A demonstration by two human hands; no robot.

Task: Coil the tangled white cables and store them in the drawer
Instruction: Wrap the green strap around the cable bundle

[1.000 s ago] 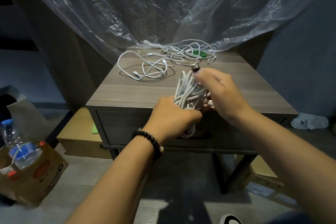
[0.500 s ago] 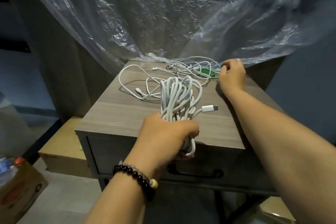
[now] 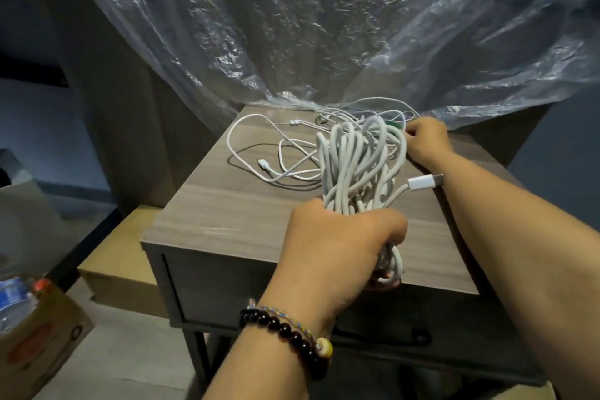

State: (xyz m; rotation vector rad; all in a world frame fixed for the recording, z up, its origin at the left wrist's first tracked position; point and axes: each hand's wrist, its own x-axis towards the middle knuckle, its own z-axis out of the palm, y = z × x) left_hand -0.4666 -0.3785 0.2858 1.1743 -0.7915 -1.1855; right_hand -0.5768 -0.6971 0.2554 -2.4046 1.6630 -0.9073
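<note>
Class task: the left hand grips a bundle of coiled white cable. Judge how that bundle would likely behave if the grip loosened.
The coiled cable bundle looks floppy: loops splay above the left hand, so they would probably spring apart. Its free plug end dangles sideways and would likely swing or snag.

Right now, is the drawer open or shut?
Shut. The drawer front sits flush in the table frame, its handle untouched, while the left hand grips the coiled cables.
</note>
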